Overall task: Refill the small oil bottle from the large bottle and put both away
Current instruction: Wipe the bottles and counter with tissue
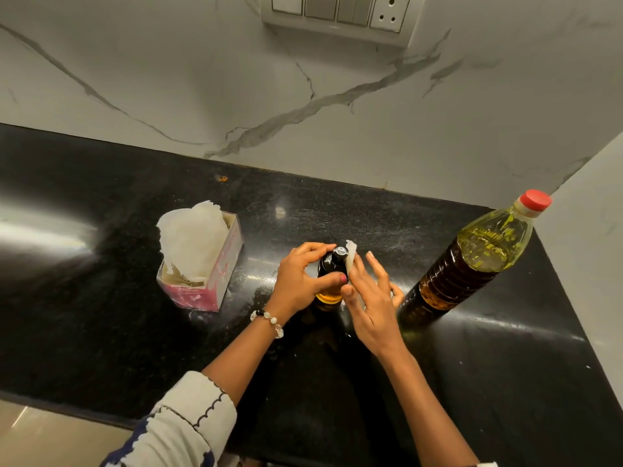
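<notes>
The small oil bottle (332,267) stands upright on the black counter (101,298), dark on top with yellow oil showing at its base. My left hand (300,281) wraps around it from the left, fingers on its upper part. My right hand (371,298) presses a white tissue (350,257) flat against the bottle's right side. The large plastic bottle (472,261) with a red cap stands upright to the right, about two thirds full of oil, untouched.
A pink tissue box (205,271) with white tissues sticking out sits on the counter to the left. A marble wall runs behind, with a switch panel (337,11) high up. A white side wall (593,230) closes the counter's right end.
</notes>
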### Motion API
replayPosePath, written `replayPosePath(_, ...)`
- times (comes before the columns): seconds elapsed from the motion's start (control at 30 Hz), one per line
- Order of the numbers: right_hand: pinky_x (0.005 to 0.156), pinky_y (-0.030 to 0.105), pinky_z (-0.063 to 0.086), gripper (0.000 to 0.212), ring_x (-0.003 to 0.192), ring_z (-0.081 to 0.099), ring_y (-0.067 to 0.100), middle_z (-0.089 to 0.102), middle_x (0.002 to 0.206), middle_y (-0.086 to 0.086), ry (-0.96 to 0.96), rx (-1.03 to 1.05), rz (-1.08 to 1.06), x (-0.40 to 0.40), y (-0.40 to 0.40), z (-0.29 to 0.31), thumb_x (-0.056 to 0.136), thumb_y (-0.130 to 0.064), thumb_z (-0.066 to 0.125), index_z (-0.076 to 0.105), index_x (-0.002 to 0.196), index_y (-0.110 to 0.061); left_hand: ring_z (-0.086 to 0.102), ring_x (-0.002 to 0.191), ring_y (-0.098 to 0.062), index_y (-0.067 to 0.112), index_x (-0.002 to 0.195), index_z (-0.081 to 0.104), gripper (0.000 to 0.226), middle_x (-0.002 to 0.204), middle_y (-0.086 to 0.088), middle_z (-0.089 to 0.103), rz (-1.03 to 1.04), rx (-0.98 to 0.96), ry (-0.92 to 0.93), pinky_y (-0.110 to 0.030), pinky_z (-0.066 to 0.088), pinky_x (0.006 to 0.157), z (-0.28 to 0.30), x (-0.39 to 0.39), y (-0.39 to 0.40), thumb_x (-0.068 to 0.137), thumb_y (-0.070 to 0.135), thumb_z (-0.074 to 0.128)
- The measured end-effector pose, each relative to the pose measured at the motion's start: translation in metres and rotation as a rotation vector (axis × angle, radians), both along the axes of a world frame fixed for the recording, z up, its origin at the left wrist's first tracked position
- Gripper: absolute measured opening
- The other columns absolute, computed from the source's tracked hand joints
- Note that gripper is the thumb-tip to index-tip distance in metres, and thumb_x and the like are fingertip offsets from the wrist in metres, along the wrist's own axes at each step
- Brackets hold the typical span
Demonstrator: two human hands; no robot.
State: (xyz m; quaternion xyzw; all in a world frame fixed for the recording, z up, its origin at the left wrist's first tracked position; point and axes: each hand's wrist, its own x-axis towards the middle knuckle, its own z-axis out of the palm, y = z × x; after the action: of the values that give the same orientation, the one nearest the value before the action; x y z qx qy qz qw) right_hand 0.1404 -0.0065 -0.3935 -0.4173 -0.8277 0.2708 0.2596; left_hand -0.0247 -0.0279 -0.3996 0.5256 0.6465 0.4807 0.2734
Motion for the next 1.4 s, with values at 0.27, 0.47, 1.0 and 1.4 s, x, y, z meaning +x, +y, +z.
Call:
replayPosePath(0.27,0.106,0.039,0.006,0.064,0.145,0.006,0.001,0.021,0.144,-0.028,0.048,-0.033,0.015,-0.012,0.021,0.007,0.083,-0.08,0.006,0.028,0.135,-0.049,0.055,0.116,-0.002,0.031,0.12,0.066,0.053,0.119,0.016,0.063,-0.129,-0.075,-0.008,-0.036,0.043,0.105,0.011,-0.015,0.007,0.071,0.044,0.08)
replayPosePath(0.47,0.105,0.038,0.002,0.069,0.145,0.003,0.0,0.026,0.148,-0.023,0.045,-0.027,-0.012,-0.004,0.008,0.001,0.086,-0.077,0.003,0.038,0.136,-0.045,0.054,0.117,0.003,0.021,0.127,0.063,0.054,0.126,0.012,0.061,-0.241,-0.171,-0.086,-0.028,0.04,0.106,0.021,-0.022,0.01,0.076,0.018,0.079)
replayPosePath(1.0,0.107,0.043,0.005,0.07,0.145,0.001,0.001,0.025,0.146,-0.03,0.006,0.013,-0.012,-0.01,0.025,0.005,0.085,-0.077,0.004,0.042,0.135,-0.046,0.052,0.122,-0.005,0.038,0.151,-0.009,0.109,0.127,0.01,0.055,-0.383,-0.373,-0.186,-0.031,0.046,0.102,0.034,-0.027,0.017,0.084,0.004,0.07)
replayPosePath(1.4,0.106,0.037,0.004,0.053,0.144,0.002,-0.004,0.02,0.147,-0.03,0.056,-0.055,-0.008,-0.013,0.003,-0.001,0.091,-0.069,0.004,0.024,0.136,-0.05,0.06,0.115,-0.008,0.019,0.129,0.06,0.046,0.119,0.008,0.065,-0.057,-0.158,-0.172,-0.032,0.049,0.1,0.026,-0.024,0.003,0.085,0.014,0.071)
